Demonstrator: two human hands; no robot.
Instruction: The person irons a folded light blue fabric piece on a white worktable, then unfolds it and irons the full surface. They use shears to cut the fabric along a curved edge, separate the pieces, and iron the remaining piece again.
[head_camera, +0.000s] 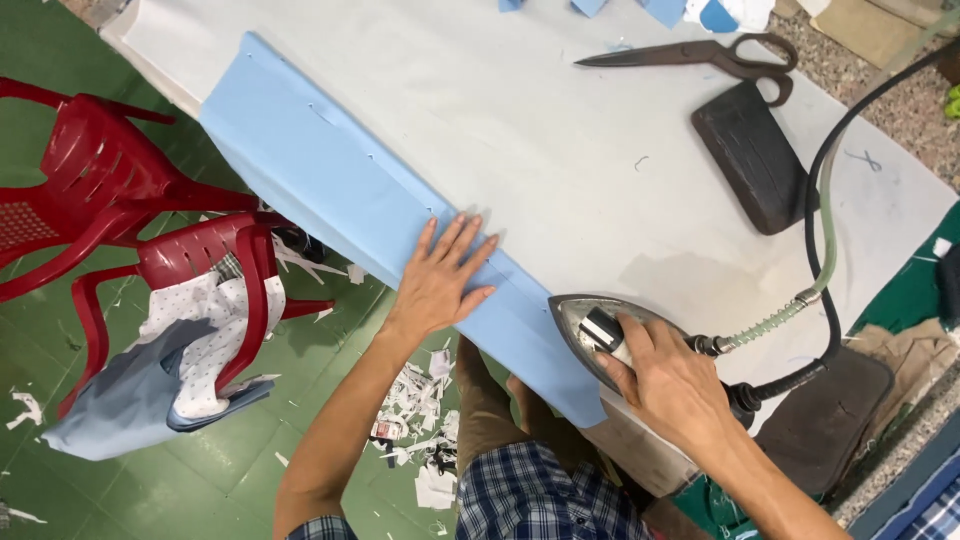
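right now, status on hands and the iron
Left hand flat on blue cloth. Right hand grips iron at cloth's near end. Nothing blocking.

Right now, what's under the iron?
The iron sits on the near end of the folded light blue fabric strip, which lies on the pale padded table. The right hand grips its handle. The fabric beneath its soleplate is covered, so its state cannot be seen.

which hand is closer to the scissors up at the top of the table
Right. The right hand grips the iron, below the scissors. The left hand lies flat on the blue fabric, farther left.
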